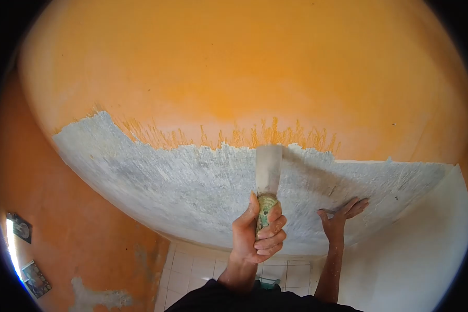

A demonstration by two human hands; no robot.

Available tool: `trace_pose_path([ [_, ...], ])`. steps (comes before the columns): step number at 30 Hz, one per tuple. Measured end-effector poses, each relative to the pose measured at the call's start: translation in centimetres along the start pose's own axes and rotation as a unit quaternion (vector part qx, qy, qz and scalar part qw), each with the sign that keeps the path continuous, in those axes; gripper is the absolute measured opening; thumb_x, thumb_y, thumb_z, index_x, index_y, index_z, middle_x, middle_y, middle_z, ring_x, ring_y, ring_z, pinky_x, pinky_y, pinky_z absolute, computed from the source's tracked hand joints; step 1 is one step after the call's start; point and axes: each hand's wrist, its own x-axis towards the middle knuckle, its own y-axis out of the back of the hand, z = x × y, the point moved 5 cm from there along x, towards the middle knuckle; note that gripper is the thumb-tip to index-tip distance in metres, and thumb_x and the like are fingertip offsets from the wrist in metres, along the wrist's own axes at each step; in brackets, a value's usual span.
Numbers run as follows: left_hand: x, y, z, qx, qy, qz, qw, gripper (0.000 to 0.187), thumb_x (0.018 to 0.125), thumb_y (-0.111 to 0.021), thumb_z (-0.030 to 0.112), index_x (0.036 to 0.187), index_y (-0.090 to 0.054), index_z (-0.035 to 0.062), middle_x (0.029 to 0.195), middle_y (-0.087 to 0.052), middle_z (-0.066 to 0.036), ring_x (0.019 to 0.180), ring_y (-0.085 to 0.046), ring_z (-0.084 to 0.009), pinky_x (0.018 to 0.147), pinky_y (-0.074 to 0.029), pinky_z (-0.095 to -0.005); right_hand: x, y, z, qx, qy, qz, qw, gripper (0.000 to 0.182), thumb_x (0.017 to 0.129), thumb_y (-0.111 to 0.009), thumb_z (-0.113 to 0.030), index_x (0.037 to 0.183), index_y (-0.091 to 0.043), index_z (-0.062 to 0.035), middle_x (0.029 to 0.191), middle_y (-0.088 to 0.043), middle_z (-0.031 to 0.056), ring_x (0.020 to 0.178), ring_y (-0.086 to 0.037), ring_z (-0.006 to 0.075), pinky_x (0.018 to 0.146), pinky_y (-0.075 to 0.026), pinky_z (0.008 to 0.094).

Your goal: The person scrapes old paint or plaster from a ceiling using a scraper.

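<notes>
My left hand [259, 234] is wrapped round the worn, greenish handle of a scraper [269, 169]. Its broad flat blade points up, with the tip at the ragged border between the orange paint [244, 67] and the bare grey wall [203, 177]. Orange streaks mark the paint just above that border. To the right, my right hand [344, 212] lies against the grey surface with its fingers spread and the thumb out to the left. No tool shows in it.
On the left, an orange side wall [88, 208] has patches of lost paint and two small pictures, one a dark picture [20, 228]. White floor tiles [184, 268] show below, with a partly hidden green object [268, 283]. A pale wall [421, 249] stands at right.
</notes>
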Motion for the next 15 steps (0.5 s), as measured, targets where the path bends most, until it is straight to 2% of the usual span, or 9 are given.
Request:
trace_pose_path([
  [6, -0.3, 0.7, -0.4, -0.001, -0.017, 0.002, 1.000, 0.054, 0.095, -0.028, 0.058, 0.083, -0.044, 0.0072, 0.057, -0.038, 0.000, 0.038, -0.028, -0.0052, 0.031, -0.023, -0.0185, -0.4, 0.0, 0.4, -0.002, -0.001, -0.007, 1.000, 0.127, 0.069, -0.071, -0.059, 0.144, 0.014, -0.0012, 0.145, 0.028, 0.0282, 0.135, 0.026, 0.0446, 0.106, 0.009, 0.0598],
  [9, 1.7, -1.1, 1.2, 0.065, -0.054, 0.002, 0.996, 0.055, 0.095, -0.028, 0.058, 0.083, -0.044, 0.0072, 0.058, -0.038, 0.000, 0.038, -0.028, -0.0052, 0.031, -0.023, -0.0188, -0.7, 0.0, 0.0, -0.004, 0.012, -0.003, 1.000, 0.127, 0.069, -0.072, -0.058, 0.144, 0.014, -0.0012, 0.145, 0.028, 0.0283, 0.134, 0.026, 0.0456, 0.106, 0.009, 0.0608],
  [15, -0.8, 1.7, 0.3, 0.033, -0.034, 0.027, 0.999, 0.055, 0.095, -0.029, 0.059, 0.084, -0.044, 0.0070, 0.057, -0.037, 0.001, 0.038, -0.028, -0.0053, 0.031, -0.024, -0.0188, -0.4, 0.0, 0.5, 0.003, 0.009, -0.002, 1.000, 0.128, 0.068, -0.072, -0.058, 0.144, 0.014, -0.0012, 0.145, 0.028, 0.0282, 0.134, 0.025, 0.0463, 0.105, 0.009, 0.0614],
])
